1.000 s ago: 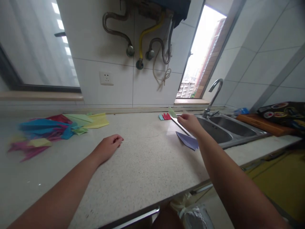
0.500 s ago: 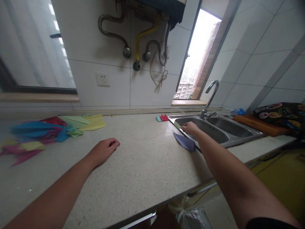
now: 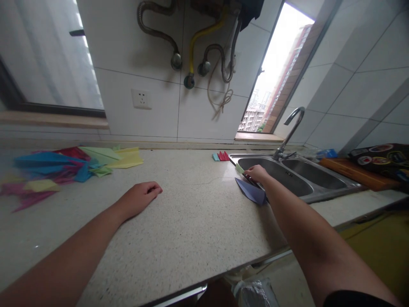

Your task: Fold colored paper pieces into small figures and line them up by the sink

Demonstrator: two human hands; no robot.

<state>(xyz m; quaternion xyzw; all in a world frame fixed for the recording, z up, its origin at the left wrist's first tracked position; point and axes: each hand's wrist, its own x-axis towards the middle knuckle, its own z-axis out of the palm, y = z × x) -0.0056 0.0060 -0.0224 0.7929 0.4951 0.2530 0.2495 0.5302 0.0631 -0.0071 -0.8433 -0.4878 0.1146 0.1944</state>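
At the bottom edge, a shiny, crinkled bag [image 3: 255, 293] shows below the front of the pale speckled desk [image 3: 179, 234]. The left hand [image 3: 139, 199] rests on the desk, its fingers loosely curled; its palm is hidden, so whether it has hold of anything cannot be told. To the right, a folded purple paper [image 3: 251, 190] lies on the desk beside the sink, its right end near the right forearm. Just beyond it, the right hand [image 3: 258, 174] is nearly closed, pinching a small light-green paper [image 3: 239, 169] between thumb and fingers at the left rim of the double sink [image 3: 306, 198]. Well to the left, a pile of folded papers [image 3: 47, 161] in blue, pink, red, green and yellow spreads over the desk, partly blurred. Farther back, small red folded pieces [image 3: 223, 156] and a teal folded piece [image 3: 216, 157] sit side by side near the sink's back left corner. Behind the basins rises a curved faucet [image 3: 295, 117]; on the wall beyond are a socket [image 3: 141, 99] and a yellow pipe [image 3: 201, 33].
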